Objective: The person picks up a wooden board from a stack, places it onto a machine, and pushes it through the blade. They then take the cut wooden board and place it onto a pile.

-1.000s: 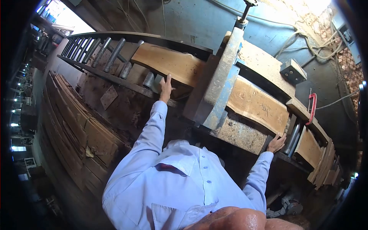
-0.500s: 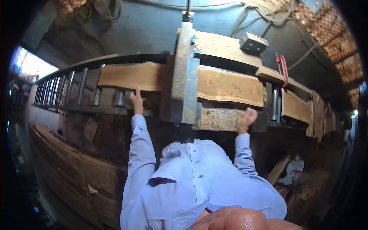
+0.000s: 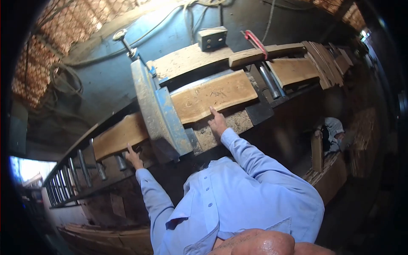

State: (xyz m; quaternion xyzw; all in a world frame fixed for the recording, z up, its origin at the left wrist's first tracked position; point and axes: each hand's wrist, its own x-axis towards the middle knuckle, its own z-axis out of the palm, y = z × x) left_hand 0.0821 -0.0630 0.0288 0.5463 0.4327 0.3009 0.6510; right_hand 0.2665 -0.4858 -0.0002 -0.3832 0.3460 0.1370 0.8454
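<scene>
A wooden board with a wavy near edge passes beneath the blue machine head (image 3: 163, 110). Its right part (image 3: 216, 95) carries a few shavings, and its left part (image 3: 121, 136) lies over metal rollers; whether both are one piece is hidden by the machine. At the near edge of the left part is my left hand (image 3: 135, 159), fingers stretched out. My right hand (image 3: 218, 124) has its index finger extended to the near edge of the right part, above a sawdust-covered ledge (image 3: 229, 126). Neither hand grasps anything.
Metal rollers (image 3: 85, 168) continue to the left. A red clamp (image 3: 256, 43) sits on a wooden fence (image 3: 267, 53) at the right, near another board (image 3: 293, 71). A grey switch box (image 3: 212, 39) stands behind. Stacked wood (image 3: 333, 176) lies low at the right.
My view has turned and tilted toward the right. My right hand has moved left from near the board's right end to its near edge. My left hand stays beside the left part.
</scene>
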